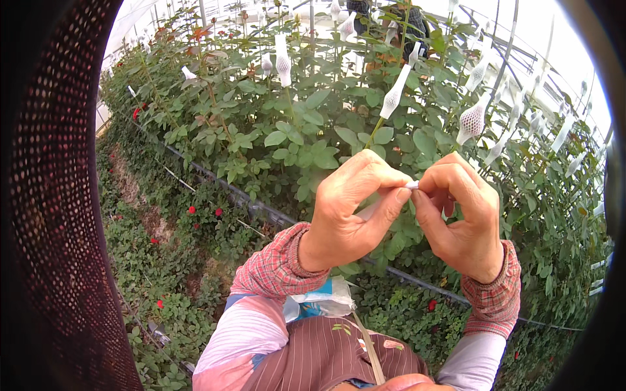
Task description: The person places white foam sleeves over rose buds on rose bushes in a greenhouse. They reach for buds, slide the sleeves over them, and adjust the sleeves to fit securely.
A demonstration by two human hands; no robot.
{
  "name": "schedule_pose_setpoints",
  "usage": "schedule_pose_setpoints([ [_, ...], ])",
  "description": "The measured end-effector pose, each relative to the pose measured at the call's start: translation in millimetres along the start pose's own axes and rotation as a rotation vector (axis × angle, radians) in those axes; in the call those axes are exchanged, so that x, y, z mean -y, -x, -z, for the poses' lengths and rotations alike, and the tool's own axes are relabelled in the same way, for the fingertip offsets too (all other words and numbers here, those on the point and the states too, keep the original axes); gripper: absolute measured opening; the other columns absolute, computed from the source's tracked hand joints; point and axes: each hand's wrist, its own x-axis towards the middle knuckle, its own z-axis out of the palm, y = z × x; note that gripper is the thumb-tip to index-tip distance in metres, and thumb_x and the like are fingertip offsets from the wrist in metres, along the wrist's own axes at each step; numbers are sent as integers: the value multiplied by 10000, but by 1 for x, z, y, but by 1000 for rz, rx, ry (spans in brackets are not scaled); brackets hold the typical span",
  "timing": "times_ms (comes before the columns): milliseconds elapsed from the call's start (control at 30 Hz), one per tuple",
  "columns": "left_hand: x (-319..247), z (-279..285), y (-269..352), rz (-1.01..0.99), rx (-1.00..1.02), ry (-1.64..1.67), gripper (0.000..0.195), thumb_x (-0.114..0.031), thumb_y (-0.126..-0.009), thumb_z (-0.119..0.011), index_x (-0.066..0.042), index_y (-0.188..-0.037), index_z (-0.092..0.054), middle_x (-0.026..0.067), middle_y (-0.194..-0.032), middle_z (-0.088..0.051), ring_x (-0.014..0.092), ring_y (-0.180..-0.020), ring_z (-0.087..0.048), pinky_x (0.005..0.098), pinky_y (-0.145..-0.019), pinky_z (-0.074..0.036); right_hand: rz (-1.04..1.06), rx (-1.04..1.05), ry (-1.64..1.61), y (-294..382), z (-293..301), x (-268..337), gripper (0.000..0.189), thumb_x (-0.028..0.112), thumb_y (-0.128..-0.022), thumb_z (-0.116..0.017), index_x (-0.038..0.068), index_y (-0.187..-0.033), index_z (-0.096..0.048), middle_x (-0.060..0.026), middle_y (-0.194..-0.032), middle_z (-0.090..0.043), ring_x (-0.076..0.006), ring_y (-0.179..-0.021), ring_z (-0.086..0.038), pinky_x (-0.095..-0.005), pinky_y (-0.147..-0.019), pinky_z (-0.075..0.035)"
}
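Observation:
My left hand (354, 210) and my right hand (459, 210) meet in front of the rose bushes (303, 141). Between their thumbs and forefingers they pinch a small white piece (412, 185), likely the end of a foam net sleeve; most of it is hidden by the fingers. Just above, a white foam net bud sleeve (395, 93) covers the top of a green stem. Another net sleeve (472, 119) bulges around a bud above my right hand. A further white sleeve (283, 61) stands on a stem to the upper left.
A dark pipe (274, 213) runs along the foot of the rose row. Low foliage with red blooms (191, 209) lies at the lower left. A white and blue plastic bag (325, 298) hangs at my waist. Another person (415, 32) in dark clothing stands behind the bushes.

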Motion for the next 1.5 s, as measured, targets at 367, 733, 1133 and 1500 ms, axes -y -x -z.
schedule_pose_setpoints([
  [367,7,9,100,892,29,462,257,10,-920,-671,-10,-1159,-579,5,-911,-621,62,-803,-595,212,-683,-488,-141,108,-222,70,-81,-32,150,-41,-811,-687,5,-903,-578,-77,-840,-590,-161,-589,-617,-281,-514,-479],
  [733,27,18,131,1150,71,918,273,-163,-874,-770,-65,-1031,-569,10,-997,-589,75,-686,-516,238,-553,-407,-389,188,-668,92,-101,-56,87,-40,-872,-610,-11,-873,-528,-80,-913,-603,-94,-686,-591,-245,-567,-473],
  [1133,55,182,164,1100,-106,857,187,-72,-867,-741,-35,-962,-585,57,-1100,-614,147,-981,-625,291,-867,-519,-685,267,-1358,39,-255,0,100,40,-945,-602,23,-950,-504,-101,-1007,-632,-95,-633,-602,-234,-530,-482],
  [1500,102,126,55,628,99,559,118,-108,-940,-692,-41,-960,-596,-38,-797,-611,9,-573,-478,169,-484,-340,-506,27,-1214,-17,-192,-52,316,158,-960,-666,-14,-1213,-588,-69,-1070,-680,-130,-894,-678,-274,-736,-593],
])
